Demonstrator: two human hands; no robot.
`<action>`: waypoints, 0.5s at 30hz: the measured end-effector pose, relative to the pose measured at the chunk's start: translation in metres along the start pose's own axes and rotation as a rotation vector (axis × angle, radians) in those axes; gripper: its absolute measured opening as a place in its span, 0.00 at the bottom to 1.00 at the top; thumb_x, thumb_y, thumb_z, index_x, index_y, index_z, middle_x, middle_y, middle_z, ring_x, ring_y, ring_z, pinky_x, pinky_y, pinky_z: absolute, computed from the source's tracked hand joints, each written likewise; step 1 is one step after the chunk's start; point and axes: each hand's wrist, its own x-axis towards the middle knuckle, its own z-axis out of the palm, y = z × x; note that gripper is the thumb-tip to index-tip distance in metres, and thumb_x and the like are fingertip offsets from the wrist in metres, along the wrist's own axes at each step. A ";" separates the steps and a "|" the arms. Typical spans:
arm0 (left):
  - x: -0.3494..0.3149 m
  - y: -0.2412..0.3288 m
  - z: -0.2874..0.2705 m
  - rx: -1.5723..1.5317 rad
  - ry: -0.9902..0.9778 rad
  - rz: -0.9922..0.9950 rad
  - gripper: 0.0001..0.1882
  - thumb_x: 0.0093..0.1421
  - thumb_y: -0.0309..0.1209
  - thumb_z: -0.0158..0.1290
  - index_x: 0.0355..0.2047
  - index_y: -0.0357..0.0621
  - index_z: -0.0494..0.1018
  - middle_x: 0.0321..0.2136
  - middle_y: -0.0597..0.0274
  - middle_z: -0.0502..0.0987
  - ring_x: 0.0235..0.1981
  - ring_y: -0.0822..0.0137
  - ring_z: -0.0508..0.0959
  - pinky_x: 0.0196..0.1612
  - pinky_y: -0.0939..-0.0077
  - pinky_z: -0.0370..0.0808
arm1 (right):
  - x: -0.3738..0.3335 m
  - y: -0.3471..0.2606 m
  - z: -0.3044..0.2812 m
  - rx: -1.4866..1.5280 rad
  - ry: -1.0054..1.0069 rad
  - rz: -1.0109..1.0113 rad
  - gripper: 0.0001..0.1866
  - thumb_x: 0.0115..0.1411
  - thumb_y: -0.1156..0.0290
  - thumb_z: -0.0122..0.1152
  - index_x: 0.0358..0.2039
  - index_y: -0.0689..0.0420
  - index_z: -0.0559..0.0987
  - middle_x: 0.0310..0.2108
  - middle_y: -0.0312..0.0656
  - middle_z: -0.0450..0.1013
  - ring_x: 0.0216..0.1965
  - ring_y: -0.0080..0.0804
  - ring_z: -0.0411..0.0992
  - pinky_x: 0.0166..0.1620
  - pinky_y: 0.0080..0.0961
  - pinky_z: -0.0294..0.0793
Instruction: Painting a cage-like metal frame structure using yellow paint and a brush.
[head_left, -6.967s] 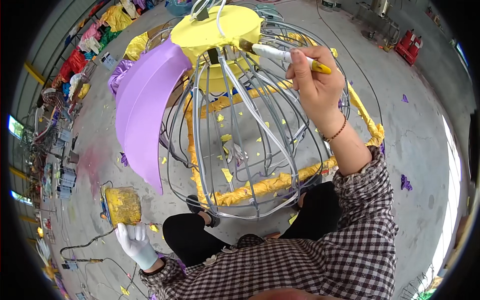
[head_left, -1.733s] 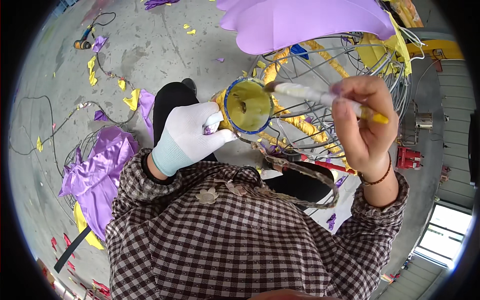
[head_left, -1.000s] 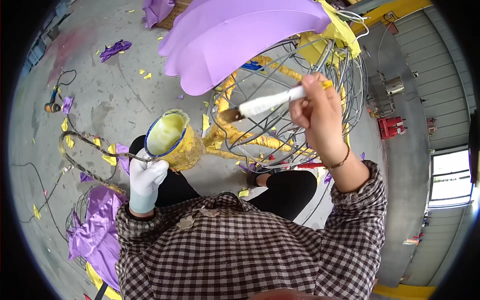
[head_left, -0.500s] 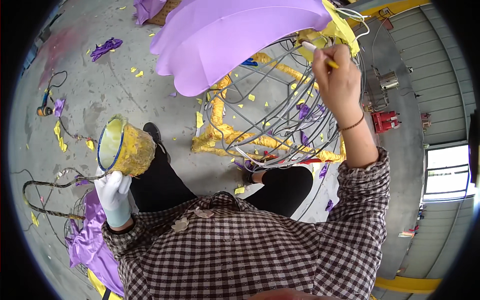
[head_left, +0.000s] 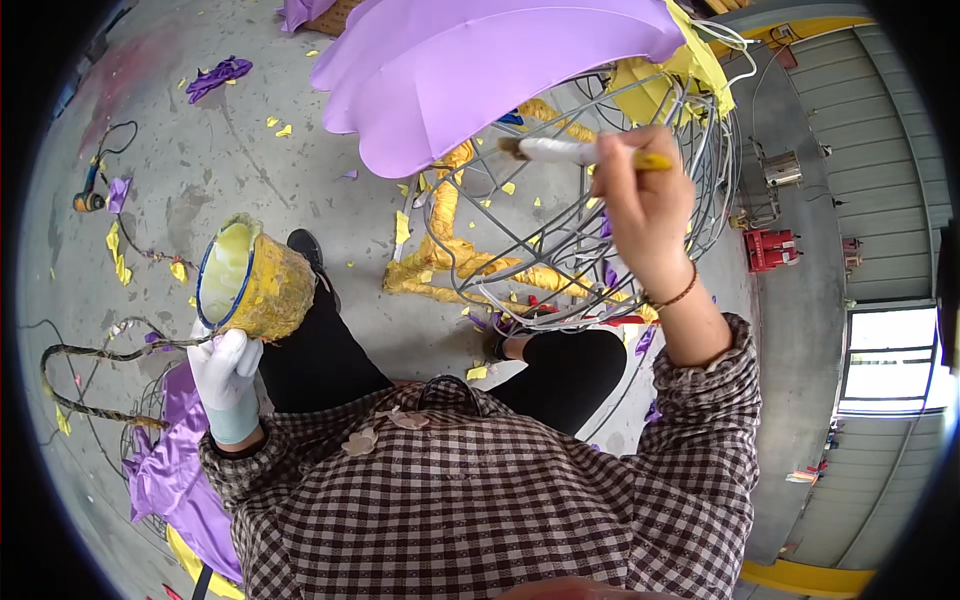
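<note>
1. Right hand [head_left: 648, 205], bare, with a beaded bracelet at the wrist: we find it raised, forearm reaching up from the lower right, fingers and thumb closed on a brush.
2. Paintbrush with white handle, yellow end and dark bristles [head_left: 565, 151]: held roughly level, bristles to the left, in front of the wire frame; whether they touch a rod we cannot tell.
3. Left hand [head_left: 225, 375], in a white knit glove with pale blue cuff: low at the left, bent fingers gripping a bucket near its rim.
4. Round bucket crusted in yellow, with a blue rim [head_left: 268, 295]: tilted, mouth turned left, above the person's knee. We note pale yellow, creamy matter [head_left: 226, 262] inside; its depth we cannot tell.
5. Dark twisted cord [head_left: 90, 352]: looping leftward from the gloved fingers.
6. Domed frame of grey metal rods [head_left: 700, 150]: before the person, with yellow-wrapped base bars [head_left: 440, 220].
7. Smooth lilac fabric panel with scalloped edge [head_left: 480, 80]: over the frame's upper left, beside yellow fabric [head_left: 705, 65].
</note>
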 end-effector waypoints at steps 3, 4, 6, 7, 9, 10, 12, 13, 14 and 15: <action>-0.002 -0.002 -0.004 0.005 0.046 -0.031 0.27 0.60 0.22 0.48 0.59 0.25 0.59 0.27 0.62 0.73 0.10 0.83 0.56 0.15 0.86 0.51 | 0.017 0.011 -0.026 -0.112 0.149 -0.045 0.11 0.65 0.66 0.61 0.32 0.59 0.71 0.19 0.37 0.72 0.17 0.21 0.70 0.22 0.19 0.67; -0.003 -0.002 -0.004 0.010 0.073 -0.045 0.27 0.60 0.21 0.48 0.59 0.25 0.59 0.27 0.62 0.73 0.10 0.83 0.56 0.15 0.86 0.51 | 0.019 0.011 -0.029 -0.217 0.242 -0.120 0.11 0.64 0.66 0.62 0.32 0.59 0.71 0.19 0.37 0.71 0.17 0.23 0.69 0.21 0.20 0.67; -0.004 -0.002 -0.005 0.002 0.065 -0.046 0.27 0.60 0.21 0.48 0.59 0.25 0.59 0.28 0.62 0.73 0.10 0.83 0.55 0.15 0.86 0.50 | 0.013 0.010 -0.020 -0.270 0.201 -0.238 0.11 0.63 0.67 0.63 0.32 0.59 0.72 0.19 0.37 0.71 0.17 0.25 0.69 0.21 0.21 0.66; -0.004 -0.002 -0.004 -0.009 0.054 -0.045 0.27 0.60 0.21 0.47 0.59 0.25 0.59 0.28 0.61 0.73 0.10 0.83 0.55 0.15 0.86 0.50 | 0.008 0.008 -0.012 -0.325 0.162 -0.358 0.11 0.61 0.68 0.63 0.32 0.59 0.72 0.20 0.37 0.70 0.18 0.27 0.69 0.21 0.23 0.66; -0.004 -0.001 0.000 -0.018 0.051 -0.046 0.27 0.60 0.21 0.47 0.59 0.25 0.58 0.29 0.61 0.74 0.10 0.83 0.55 0.15 0.86 0.50 | -0.005 0.003 0.005 -0.427 0.082 -0.601 0.11 0.59 0.69 0.65 0.32 0.59 0.72 0.21 0.37 0.68 0.18 0.30 0.68 0.20 0.26 0.66; -0.003 0.001 0.007 -0.002 0.058 -0.049 0.27 0.60 0.21 0.47 0.59 0.25 0.59 0.29 0.61 0.74 0.10 0.83 0.55 0.15 0.86 0.50 | -0.010 0.001 0.012 -0.474 0.041 -0.722 0.11 0.58 0.69 0.66 0.32 0.59 0.72 0.21 0.37 0.67 0.19 0.32 0.68 0.20 0.27 0.65; -0.001 0.005 0.016 0.031 0.068 -0.053 0.27 0.59 0.20 0.47 0.59 0.25 0.59 0.29 0.62 0.74 0.11 0.84 0.55 0.15 0.86 0.50 | -0.024 -0.006 0.026 -0.414 -0.067 -0.721 0.12 0.55 0.73 0.68 0.33 0.60 0.71 0.23 0.39 0.69 0.20 0.34 0.69 0.21 0.27 0.66; -0.001 0.005 0.014 0.036 0.073 -0.053 0.27 0.59 0.20 0.47 0.59 0.25 0.59 0.29 0.62 0.74 0.11 0.84 0.55 0.15 0.86 0.50 | -0.028 -0.008 0.032 -0.362 -0.170 -0.720 0.14 0.52 0.77 0.70 0.33 0.61 0.71 0.24 0.40 0.72 0.20 0.35 0.70 0.22 0.27 0.67; -0.002 0.005 0.011 0.029 0.060 -0.055 0.27 0.59 0.20 0.47 0.59 0.25 0.59 0.29 0.62 0.74 0.11 0.84 0.54 0.15 0.86 0.50 | -0.029 -0.009 0.037 -0.355 -0.170 -0.720 0.14 0.52 0.77 0.70 0.33 0.61 0.71 0.24 0.40 0.72 0.20 0.35 0.70 0.22 0.27 0.67; -0.003 0.005 0.010 0.022 0.047 -0.058 0.27 0.59 0.20 0.47 0.59 0.25 0.59 0.29 0.62 0.74 0.11 0.84 0.54 0.15 0.86 0.50 | -0.029 -0.009 0.041 -0.321 -0.208 -0.699 0.15 0.51 0.77 0.70 0.33 0.61 0.71 0.25 0.40 0.71 0.22 0.35 0.70 0.23 0.28 0.68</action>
